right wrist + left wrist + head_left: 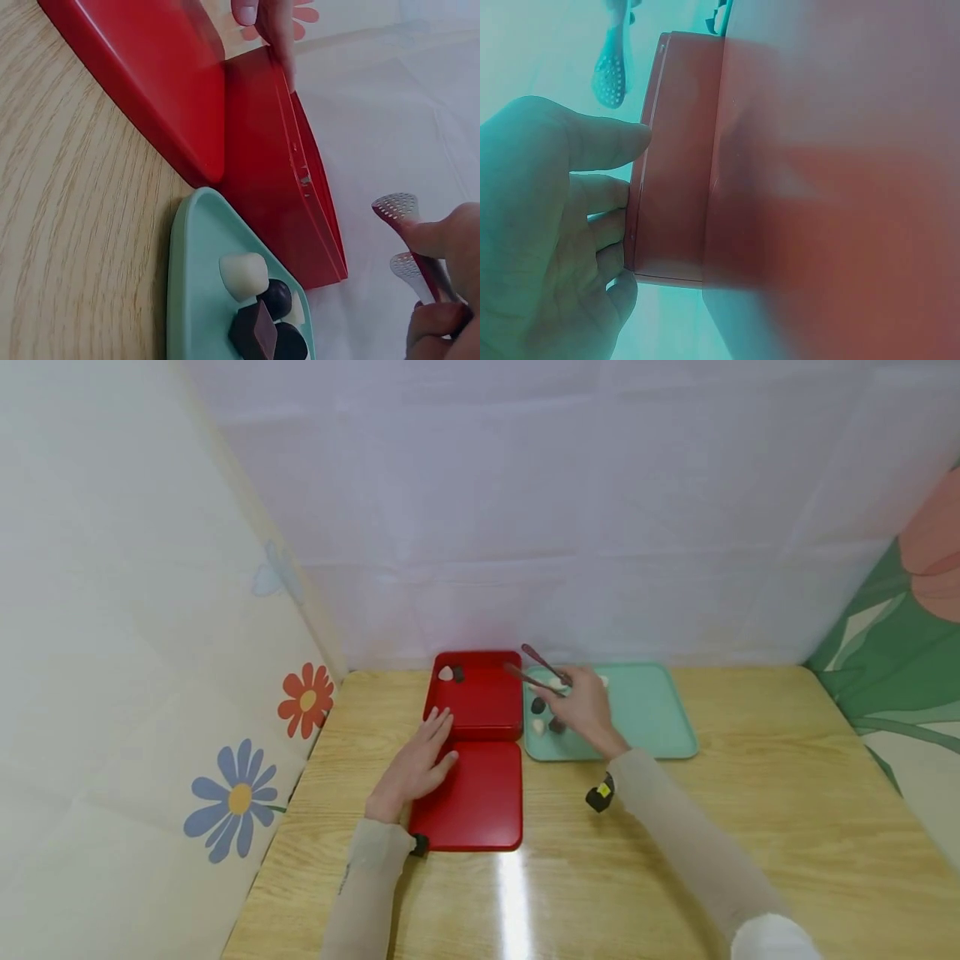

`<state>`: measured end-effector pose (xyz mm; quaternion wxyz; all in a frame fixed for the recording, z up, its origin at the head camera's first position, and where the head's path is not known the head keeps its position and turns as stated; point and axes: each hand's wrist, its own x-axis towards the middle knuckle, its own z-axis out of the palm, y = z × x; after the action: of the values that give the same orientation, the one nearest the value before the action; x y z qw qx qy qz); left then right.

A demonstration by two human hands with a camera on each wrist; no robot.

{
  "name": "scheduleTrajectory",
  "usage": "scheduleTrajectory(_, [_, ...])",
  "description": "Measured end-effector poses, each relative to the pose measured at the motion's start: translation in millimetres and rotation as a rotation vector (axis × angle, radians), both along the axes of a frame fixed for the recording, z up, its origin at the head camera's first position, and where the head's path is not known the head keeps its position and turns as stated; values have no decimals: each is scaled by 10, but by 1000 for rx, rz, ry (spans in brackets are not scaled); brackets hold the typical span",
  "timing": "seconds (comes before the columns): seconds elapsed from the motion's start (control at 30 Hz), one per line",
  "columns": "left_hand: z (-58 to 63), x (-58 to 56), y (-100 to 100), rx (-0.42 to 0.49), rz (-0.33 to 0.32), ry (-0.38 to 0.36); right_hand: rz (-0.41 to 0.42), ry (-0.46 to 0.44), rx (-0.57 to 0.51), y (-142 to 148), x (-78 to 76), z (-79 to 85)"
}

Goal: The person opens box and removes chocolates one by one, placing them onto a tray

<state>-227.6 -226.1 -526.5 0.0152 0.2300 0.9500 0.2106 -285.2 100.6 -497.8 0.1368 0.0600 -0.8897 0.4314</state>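
Observation:
A red box point(480, 706) lies open with its red lid point(468, 797) flat in front of it. One white and one dark chocolate point(452, 674) sit in its far left corner. My left hand point(441, 737) rests flat on the box's left edge point(671, 187), fingers straight. My right hand point(564, 691) grips brown tongs point(536, 668) over the left end of the teal tray point(645, 710). The perforated tong tips point(397, 206) are apart with nothing between them. Several white and dark chocolates point(259, 300) lie on the tray below my right hand point(435, 285).
The wooden table point(750, 827) is walled by white cloth at the back, a flower-print sheet on the left and a green one on the right. Tray and box touch side by side near the back wall.

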Motion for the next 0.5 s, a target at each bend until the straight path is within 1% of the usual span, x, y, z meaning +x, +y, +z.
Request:
scheduleTrajectory(0.17, [1, 6, -2, 4, -5, 7, -1, 20, 6, -110, -44, -26])
scheduleTrajectory(0.37, [0, 9, -2, 21, -27, 34, 0, 95, 56, -222, -91, -39])
scheduleTrajectory(0.5, [-1, 13, 5, 30, -28, 40, 21, 91, 89, -305, -143, -45])
